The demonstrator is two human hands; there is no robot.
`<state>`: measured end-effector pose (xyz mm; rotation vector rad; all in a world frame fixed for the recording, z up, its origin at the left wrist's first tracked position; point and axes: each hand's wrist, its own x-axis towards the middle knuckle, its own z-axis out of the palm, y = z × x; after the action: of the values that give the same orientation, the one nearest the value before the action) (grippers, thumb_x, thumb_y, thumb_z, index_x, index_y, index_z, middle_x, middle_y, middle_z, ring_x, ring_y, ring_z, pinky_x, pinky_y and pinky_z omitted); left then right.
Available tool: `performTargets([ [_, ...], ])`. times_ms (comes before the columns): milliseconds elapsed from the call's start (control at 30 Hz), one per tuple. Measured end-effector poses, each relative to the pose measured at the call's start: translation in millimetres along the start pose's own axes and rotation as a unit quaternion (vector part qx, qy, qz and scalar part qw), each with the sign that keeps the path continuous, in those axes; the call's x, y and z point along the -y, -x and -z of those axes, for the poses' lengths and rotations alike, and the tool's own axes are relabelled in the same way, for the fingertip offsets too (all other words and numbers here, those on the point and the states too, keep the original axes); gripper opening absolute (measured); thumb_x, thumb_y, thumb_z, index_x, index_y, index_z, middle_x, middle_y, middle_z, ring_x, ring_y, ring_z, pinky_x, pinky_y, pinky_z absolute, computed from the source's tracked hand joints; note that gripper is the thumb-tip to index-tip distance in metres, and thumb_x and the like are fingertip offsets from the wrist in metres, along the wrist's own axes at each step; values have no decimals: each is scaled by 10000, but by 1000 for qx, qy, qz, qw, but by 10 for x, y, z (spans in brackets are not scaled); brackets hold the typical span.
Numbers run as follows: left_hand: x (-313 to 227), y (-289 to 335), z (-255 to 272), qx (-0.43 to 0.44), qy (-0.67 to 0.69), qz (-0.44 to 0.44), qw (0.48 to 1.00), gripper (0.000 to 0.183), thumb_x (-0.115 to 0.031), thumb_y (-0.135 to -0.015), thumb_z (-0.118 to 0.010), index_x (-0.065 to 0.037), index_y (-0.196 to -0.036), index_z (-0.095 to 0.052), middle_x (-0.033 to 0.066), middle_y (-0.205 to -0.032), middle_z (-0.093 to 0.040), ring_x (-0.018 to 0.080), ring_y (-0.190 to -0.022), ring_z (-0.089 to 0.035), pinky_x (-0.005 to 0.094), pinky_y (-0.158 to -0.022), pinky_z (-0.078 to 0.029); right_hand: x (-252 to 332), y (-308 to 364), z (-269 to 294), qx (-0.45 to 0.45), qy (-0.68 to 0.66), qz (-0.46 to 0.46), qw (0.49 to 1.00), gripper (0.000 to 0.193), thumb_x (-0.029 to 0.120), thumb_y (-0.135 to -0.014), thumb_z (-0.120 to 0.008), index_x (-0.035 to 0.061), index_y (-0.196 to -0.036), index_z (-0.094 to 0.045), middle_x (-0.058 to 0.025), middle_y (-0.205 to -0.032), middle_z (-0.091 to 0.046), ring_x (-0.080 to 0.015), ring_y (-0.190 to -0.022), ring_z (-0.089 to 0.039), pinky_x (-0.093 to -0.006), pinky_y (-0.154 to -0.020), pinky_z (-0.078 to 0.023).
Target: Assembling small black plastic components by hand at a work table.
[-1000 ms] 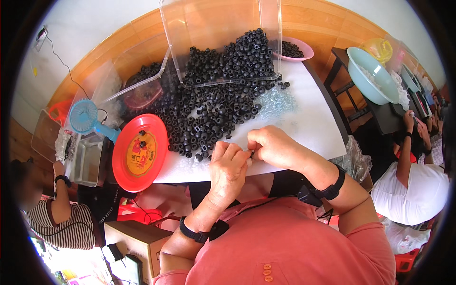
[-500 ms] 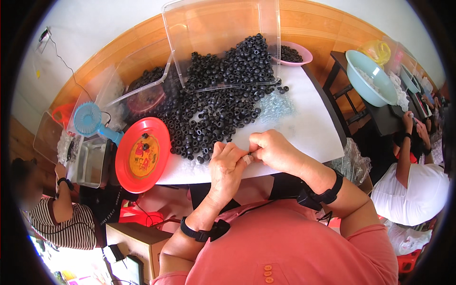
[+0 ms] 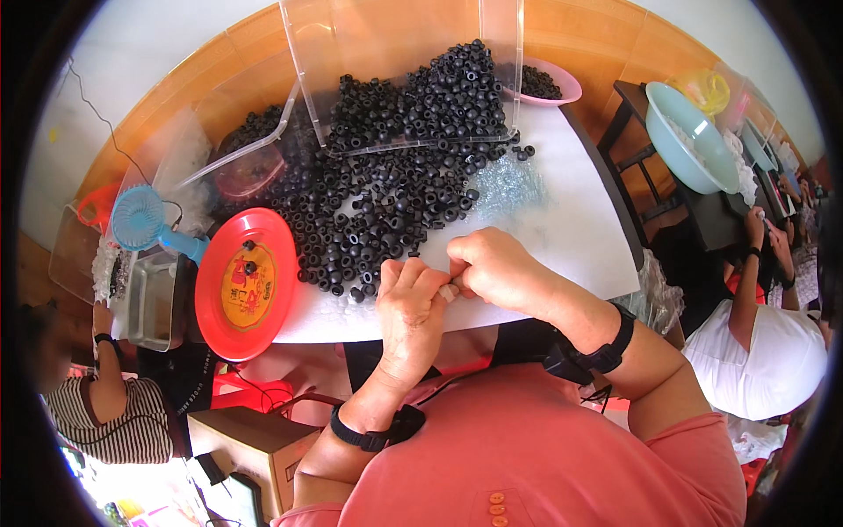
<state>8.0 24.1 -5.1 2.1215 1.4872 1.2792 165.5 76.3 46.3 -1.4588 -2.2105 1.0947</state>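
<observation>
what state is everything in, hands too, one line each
left hand: curled in, any contents hidden
right hand: curled in, meeting left hand
clear bin: tipped, black beads spilling out
red plate: few black beads on it
pink bowl: holding small black pieces
light-blue basin: white stuff inside
blue fan: cannot tell if running

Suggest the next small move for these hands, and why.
Perhaps tilt the right hand slightly outward, without loosening its grip: it meets the left hand over the white tabletop, and anything between them is hidden from this view.
</observation>
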Motion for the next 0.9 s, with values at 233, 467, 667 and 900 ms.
performTargets([
  [233, 5, -33, 17, 15, 14, 7, 1000, 152, 7, -792, -719, -52, -928, -686, 50, -834, -600, 250, -844, -486, 354, -775, -439, -111, -46, -84, -39, 42, 42, 997, 95, 82, -747, -636, 28, -817, -671, -164, -796, -690, -365, -786, -664, -478, -694, -507],
  [467, -17, -17, 140, 54, 59, 38, 996, 143, -6, -863, -658, -45, -994, -697, 46, -893, -635, 212, -872, -491, 330, -818, -422, -143, 111, 13, -17, -221, -26, 975, 74, 51, -890, -643, 7, -832, -631, -64, -665, -634, -97, -548, -556, -246, -499, -436],
  [667, -19, -1, 177, 65, 97, 55, 992, 198, -10, -848, -671, -38, -1040, -706, 54, -906, -643, 212, -891, -503, 322, -826, -430, -376, 156, -92, -54, -329, 43, 942, 27, 8, -924, -621, 1, -906, -640, -58, -746, -647, -101, -611, -583, -244, -521, -447],
  [900, -112, -30, 2, 61, -107, -124, 985, 175, -35, -749, -741, -17, -911, -678, 110, -917, -608, 319, -859, -543, 395, -737, -481, -361, 220, -155, -87, -366, 57, 925, 32, 9, -933, -620, 7, -940, -651, -50, -776, -658, -103, -648, -600, -242, -570, -479],
])
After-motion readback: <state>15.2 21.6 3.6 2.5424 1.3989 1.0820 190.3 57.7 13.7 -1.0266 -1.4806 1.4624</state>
